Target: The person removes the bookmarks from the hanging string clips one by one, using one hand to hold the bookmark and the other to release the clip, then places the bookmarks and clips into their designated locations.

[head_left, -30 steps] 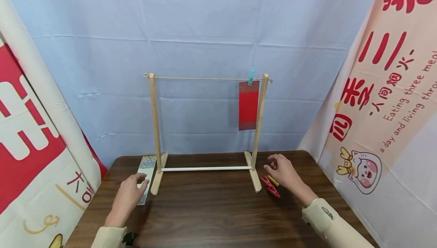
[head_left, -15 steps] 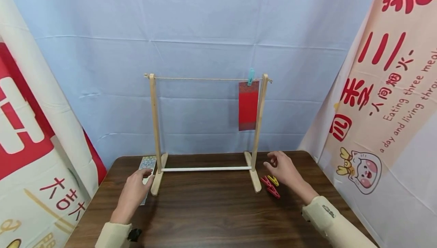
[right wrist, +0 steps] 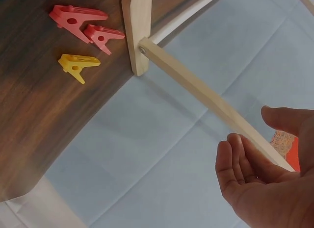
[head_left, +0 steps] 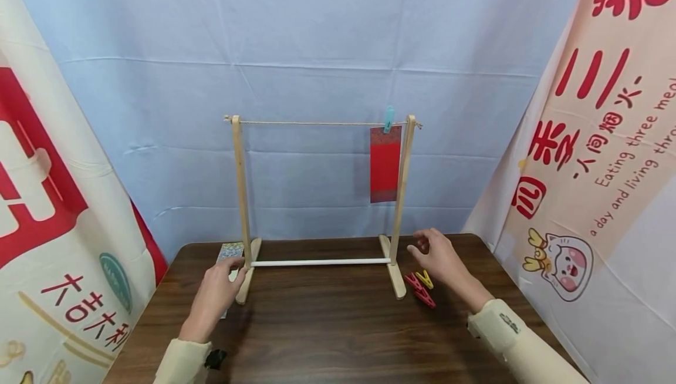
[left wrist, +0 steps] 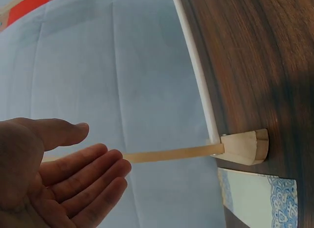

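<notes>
My left hand [head_left: 216, 290] hovers beside the left post of a small wooden rack [head_left: 242, 196], fingers relaxed and holding nothing. Partly hidden under it on the table lies a pale paper strip with blue patterned ends [left wrist: 250, 201]. My right hand [head_left: 435, 258] hangs loosely curled and holds nothing, right of the rack. Near it on the table are two red clips [right wrist: 78, 19] and a yellow clip [right wrist: 78, 63]. A teal clip [head_left: 389, 118] fixes a red paper strip [head_left: 385, 164] with patterned ends to the rack's string, close to the right post.
The string [head_left: 311, 123] runs between the tops of the posts, and a white rod [head_left: 322, 262] joins their feet. The rack stands on a dark wooden table [head_left: 327, 331]. A pale blue cloth [head_left: 317, 32] hangs behind, with printed cloths on both sides.
My left hand has moved to the right, from over the pale paper strip up to the left post. The right hand has hardly moved.
</notes>
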A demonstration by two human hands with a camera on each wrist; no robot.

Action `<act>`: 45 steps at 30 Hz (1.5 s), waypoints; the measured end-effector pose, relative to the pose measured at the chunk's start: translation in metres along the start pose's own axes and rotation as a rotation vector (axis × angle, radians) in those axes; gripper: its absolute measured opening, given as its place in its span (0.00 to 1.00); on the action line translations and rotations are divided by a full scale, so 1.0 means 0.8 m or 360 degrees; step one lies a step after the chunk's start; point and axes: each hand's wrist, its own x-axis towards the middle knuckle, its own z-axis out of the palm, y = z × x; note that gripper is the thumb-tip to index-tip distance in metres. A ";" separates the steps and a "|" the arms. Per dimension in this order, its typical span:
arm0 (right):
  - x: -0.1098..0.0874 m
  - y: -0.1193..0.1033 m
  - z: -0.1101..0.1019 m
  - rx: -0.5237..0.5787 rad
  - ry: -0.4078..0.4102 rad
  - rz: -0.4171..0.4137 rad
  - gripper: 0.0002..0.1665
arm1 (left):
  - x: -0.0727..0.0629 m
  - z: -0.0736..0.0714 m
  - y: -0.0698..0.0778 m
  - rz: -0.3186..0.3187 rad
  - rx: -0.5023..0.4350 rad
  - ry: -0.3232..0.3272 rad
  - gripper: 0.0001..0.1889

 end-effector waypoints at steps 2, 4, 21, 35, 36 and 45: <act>0.001 -0.002 -0.001 -0.0005 0.0002 0.0003 0.18 | 0.000 0.001 0.002 0.0011 0.0004 -0.0009 0.18; 0.001 -0.004 -0.002 -0.0011 0.0005 0.0000 0.19 | 0.001 0.002 0.005 0.0023 0.0009 -0.0017 0.18; 0.011 -0.016 -0.016 -0.0022 0.0049 -0.0062 0.23 | 0.010 0.013 0.029 0.0101 -0.0082 0.0017 0.22; 0.019 -0.023 -0.026 -0.0002 0.0109 -0.0137 0.23 | 0.021 0.023 0.044 0.0173 -0.0153 0.0032 0.23; 0.020 -0.024 -0.027 0.0005 0.0111 -0.0145 0.23 | 0.022 0.024 0.045 0.0177 -0.0161 0.0027 0.24; 0.027 -0.028 -0.034 -0.0017 0.0138 -0.0195 0.23 | 0.025 0.032 0.054 0.0245 -0.0178 0.0083 0.25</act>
